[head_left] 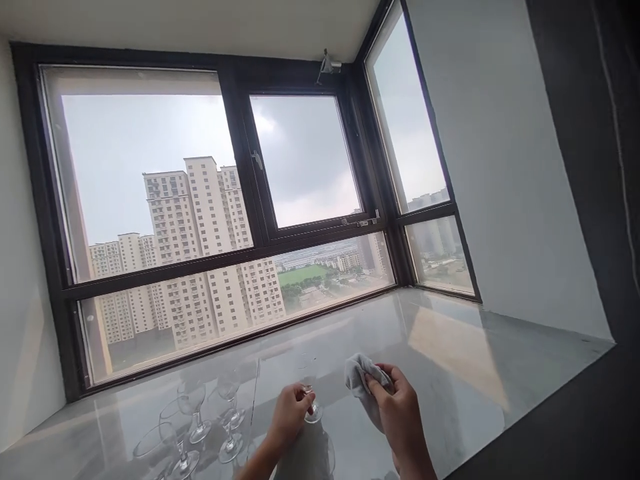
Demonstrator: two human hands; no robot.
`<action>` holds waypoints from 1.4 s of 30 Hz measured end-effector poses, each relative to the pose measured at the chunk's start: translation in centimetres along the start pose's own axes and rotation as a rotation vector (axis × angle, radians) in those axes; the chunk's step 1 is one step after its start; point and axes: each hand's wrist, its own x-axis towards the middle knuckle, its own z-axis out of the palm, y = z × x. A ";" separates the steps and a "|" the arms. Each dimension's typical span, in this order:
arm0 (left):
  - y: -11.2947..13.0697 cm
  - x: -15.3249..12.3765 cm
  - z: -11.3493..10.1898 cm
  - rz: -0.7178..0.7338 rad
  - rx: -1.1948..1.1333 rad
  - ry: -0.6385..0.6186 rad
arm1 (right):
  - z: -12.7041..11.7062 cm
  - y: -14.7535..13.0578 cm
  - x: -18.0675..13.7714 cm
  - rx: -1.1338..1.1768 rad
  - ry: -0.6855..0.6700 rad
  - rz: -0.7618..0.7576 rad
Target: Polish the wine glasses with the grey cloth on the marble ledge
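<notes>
Left hand [290, 412]: clear stemmed glass [315, 415]; right hand [399, 408]: crumpled cloth [360, 379].

Over the pale window ledge [450, 373], the left hand [289, 415] is bare and compact, set farther in from the ledge's front right edge. I can see softly rounded knuckles and a short, blunt-looking thumb [306, 401]; the hand narrows to a slim wrist, and the left forearm [260, 459], bare as well, thickens gently toward the ledge's near side. The right hand [400, 405], closer to that front right edge, is bare too and looks longer, with slender fingers [399, 379]. Its right forearm [417, 460] is uncovered as far as it shows. The nails are too small to make out.
</notes>
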 end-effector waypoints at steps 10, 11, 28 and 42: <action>1.3 3.9 0.5 -0.043 0.058 0.044 | 0.0 -1.7 -0.5 0.019 0.026 -0.022; 1.4 3.2 0.1 -0.054 0.062 0.056 | -0.1 -1.8 -0.4 0.014 0.027 -0.015; -4.2 -9.0 -10.0 -0.322 0.048 0.792 | 0.5 -1.3 -1.0 0.002 -0.013 0.055; -6.3 -7.5 -10.5 -0.387 -0.063 0.526 | 1.9 -5.1 -4.0 -0.100 -0.118 -0.055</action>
